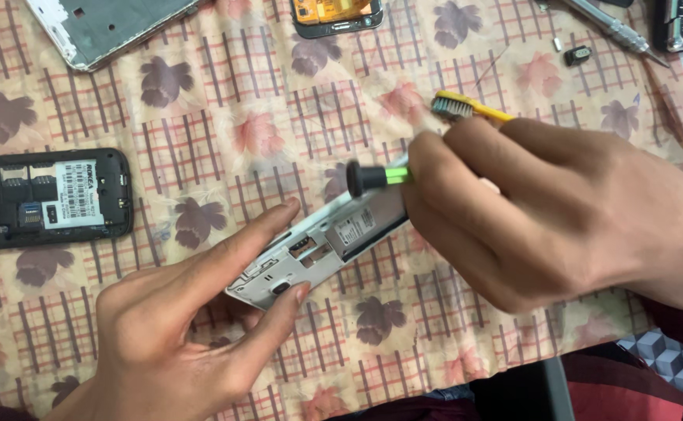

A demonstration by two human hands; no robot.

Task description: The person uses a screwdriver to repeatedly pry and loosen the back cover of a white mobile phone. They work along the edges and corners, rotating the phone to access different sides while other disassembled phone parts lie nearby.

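Two hands work on an opened white phone shell over a leaf-patterned surface.
The left hand [193, 327] pinches the white phone shell [326, 245] at its lower end between forefinger and thumb; a small pale rectangular label sits just beyond those fingers. The right hand [544, 210] is curled tight around a green-shafted tool [376, 177] and yellow brush [466, 107], hiding the shell's far end. A black phone [45, 199] lying left bears a white label.
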